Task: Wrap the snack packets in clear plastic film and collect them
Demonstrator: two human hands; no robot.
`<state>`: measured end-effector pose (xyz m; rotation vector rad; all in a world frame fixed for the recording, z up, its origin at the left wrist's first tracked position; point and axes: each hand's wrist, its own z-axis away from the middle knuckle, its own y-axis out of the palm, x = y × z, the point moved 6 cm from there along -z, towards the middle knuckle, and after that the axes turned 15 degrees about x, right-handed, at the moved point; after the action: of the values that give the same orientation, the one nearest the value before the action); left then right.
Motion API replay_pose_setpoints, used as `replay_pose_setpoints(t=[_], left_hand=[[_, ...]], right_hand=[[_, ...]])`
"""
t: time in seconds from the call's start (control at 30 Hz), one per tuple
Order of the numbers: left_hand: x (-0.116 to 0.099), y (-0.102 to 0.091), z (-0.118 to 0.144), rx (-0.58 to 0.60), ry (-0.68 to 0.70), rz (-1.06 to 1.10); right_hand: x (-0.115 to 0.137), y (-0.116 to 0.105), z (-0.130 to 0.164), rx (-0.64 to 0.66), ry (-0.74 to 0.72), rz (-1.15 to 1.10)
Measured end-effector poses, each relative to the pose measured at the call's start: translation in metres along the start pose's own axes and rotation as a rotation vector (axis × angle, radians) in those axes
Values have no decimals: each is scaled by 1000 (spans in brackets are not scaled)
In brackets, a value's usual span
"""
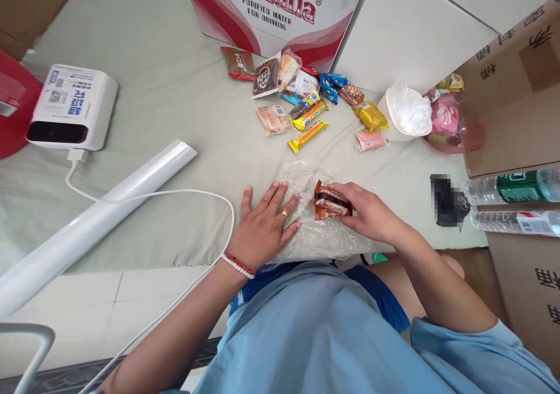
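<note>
Blue shirt fabric fills the bottom of the view, your forearms reaching out over it. Left hand [265, 225] lies flat, fingers spread wide, palm pressing on the near-left part of a clear plastic sheet [324, 236] spread on the pale green mat [175, 91]. Right hand [365, 210] has its fingers closed narrow around the right end of a brown snack packet [329, 203], which sits on the sheet, just right of your left fingertips.

Packet: looks light, foil-type wrapper, crinkled, probably slick. Contents likely soft or crumbly, so pinch by the crimped end seams rather than squeezing the middle. Judged from looks only.

Sheet: thin, limp, wrinkled, likely to slide or bunch on the mat unless held down; your flat palm does that job. Take it by an edge or corner if you lift it.

Beyond, well apart from the hands: a scatter of small wrapped snacks [306, 111] in front of a red-and-white water carton [280, 9]. A white cup lined with plastic [406, 117] stands right of the scatter. A white device [72, 107] with a cable [153, 199] lies far left, a roll of clear film [91, 225] beside it. Two water bottles [516, 187] lie at far right.
</note>
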<state>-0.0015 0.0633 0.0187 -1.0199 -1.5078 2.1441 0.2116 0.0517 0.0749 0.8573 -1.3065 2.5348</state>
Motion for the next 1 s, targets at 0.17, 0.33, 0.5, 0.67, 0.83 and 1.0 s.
replay_pose_setpoints(t=[0.17, 0.33, 0.5, 0.67, 0.83, 1.0], left_hand=[[0, 4, 1, 13, -4, -22], [-1, 3, 1, 34, -17, -32], [4, 5, 12, 38, -58, -49], [7, 9, 25, 24, -59, -60], [7, 10, 25, 8, -73, -66], [7, 10, 24, 13, -67, -66]], right_hand=[[3, 19, 3, 82, 167, 152], [22, 14, -1, -29, 180, 208], [22, 17, -4, -65, 149, 206], [6, 14, 15, -189, -38, 50], [-4, 20, 23, -126, -30, -1], [10, 10, 18, -68, 23, 166]])
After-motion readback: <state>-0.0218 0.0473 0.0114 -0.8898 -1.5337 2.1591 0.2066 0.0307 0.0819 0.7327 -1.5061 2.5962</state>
